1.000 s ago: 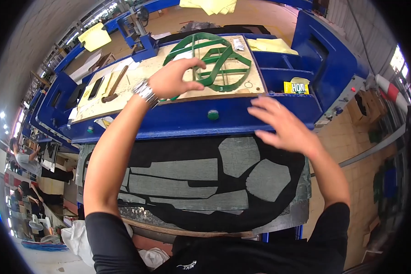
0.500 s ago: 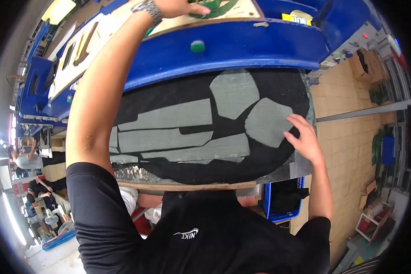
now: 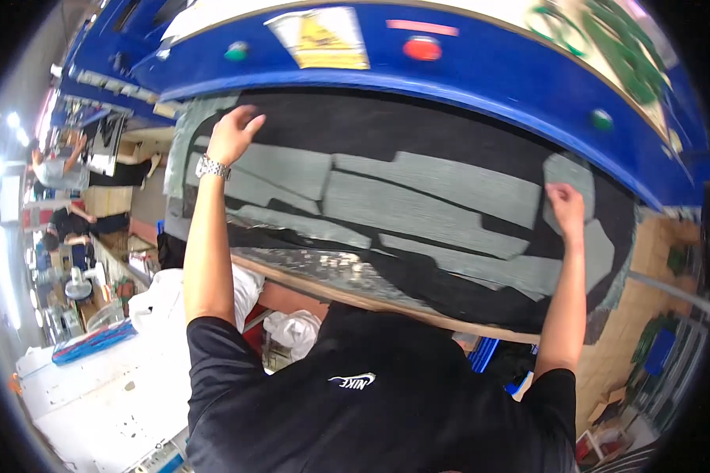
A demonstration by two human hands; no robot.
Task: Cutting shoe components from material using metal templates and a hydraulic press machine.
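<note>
A large black sheet [image 3: 442, 118] of soft material lies over a worn grey-green board [image 3: 183, 158]. Several straight-edged grey-green shapes [image 3: 402, 206] show in it, the same colour as the board, like cut-out openings. Above the sheet's far left end is my left hand [image 3: 235, 135], with thumb and fingers apart and nothing seen in them; a metal watch [image 3: 211, 167] is on that wrist. My right hand [image 3: 568, 206] is over a rounded grey-green shape [image 3: 580, 169] at the right end. Its fingers are curled together, and what lies between them, if anything, is hidden.
A blue machine beam [image 3: 497, 75] with green and red buttons crosses behind the sheet. On the pale top beyond it lie green cutting dies [image 3: 623, 51]. White cloth [image 3: 292, 327] and a blue crate [image 3: 485, 355] are below the near edge. Other people [image 3: 59, 169] work far left.
My left hand has left the green die on the upper surface and come down over the sheet's left end. My right hand's fingers have curled in. The view has swung left.
</note>
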